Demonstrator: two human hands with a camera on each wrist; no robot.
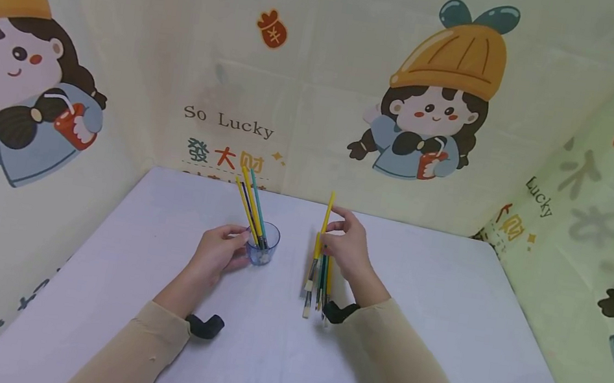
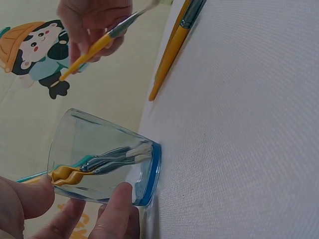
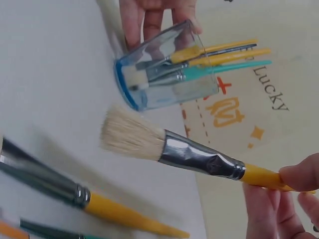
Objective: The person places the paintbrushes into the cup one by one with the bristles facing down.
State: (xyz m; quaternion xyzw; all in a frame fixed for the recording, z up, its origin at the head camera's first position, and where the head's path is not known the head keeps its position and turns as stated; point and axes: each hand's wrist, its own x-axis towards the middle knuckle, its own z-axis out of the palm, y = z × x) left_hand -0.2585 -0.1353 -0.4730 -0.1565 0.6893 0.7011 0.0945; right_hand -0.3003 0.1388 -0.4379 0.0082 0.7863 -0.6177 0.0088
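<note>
My left hand [image 1: 220, 250] holds a clear cup with a blue base [image 1: 263, 255], its fingers and thumb curled about the side. Several paintbrushes [image 1: 253, 213] with yellow, dark and teal handles stand in the cup, bristles down. To the right, my right hand [image 1: 348, 243] pinches the yellow handle of a paintbrush [image 3: 199, 155] raised above the table. In the right wrist view its wide pale bristles point toward the cup, apart from it. More paintbrushes [image 3: 124, 213] lie on the table below the right hand, with yellow and green handles.
A white cloth covers the table [image 1: 254, 354]. Behind it hangs a pale printed curtain [image 1: 319, 102] with cartoon figures and lettering, and more of it stands at both sides. Black straps or mounts [image 1: 205, 326] sit at both wrists.
</note>
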